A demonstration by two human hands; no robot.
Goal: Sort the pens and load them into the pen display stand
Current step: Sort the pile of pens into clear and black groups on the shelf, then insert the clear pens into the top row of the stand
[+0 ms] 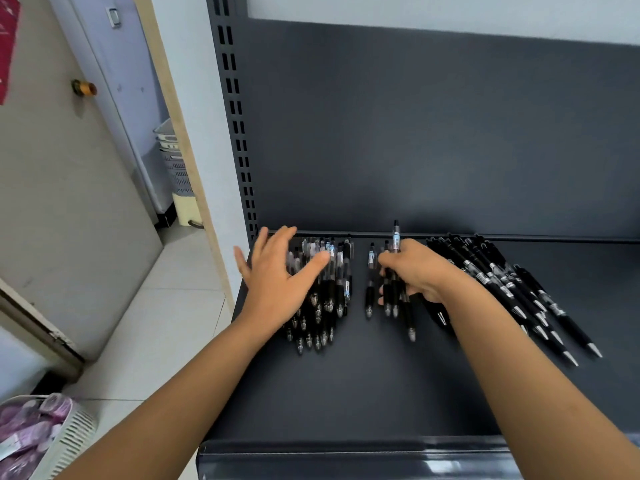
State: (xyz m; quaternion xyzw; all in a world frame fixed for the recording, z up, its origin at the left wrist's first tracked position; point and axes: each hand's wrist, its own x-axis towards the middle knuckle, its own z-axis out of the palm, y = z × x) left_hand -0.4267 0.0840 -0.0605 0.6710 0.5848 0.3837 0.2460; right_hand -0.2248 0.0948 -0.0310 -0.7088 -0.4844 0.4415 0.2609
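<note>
Looking at the left hand first, how does it lie?

— Spread wide, fingers straight and apart, palm down over the left part of a heap of clear-barrelled pens. The fingers are blurred, so I cannot tell whether they press on the heap or only hover above it.

And the right hand?

— Its fingers are curled round a small bundle of pens. One of them sticks out past the knuckles toward the far side, and several tips show below the palm. How many it grips I cannot tell.

Where are the pens in all?

— All on a dark grey shelf, close to its far edge and the back panel. The heap lies at the left, tips pointing near. 1 single pen lies between the heap and the right hand, apart from both. A fan of black pens lies to the right, partly under the right forearm, tips pointing near and right.

Anything beside the shelf?

— A white basket of purple packets on the floor, near left, and a stack of grey baskets far left.
</note>
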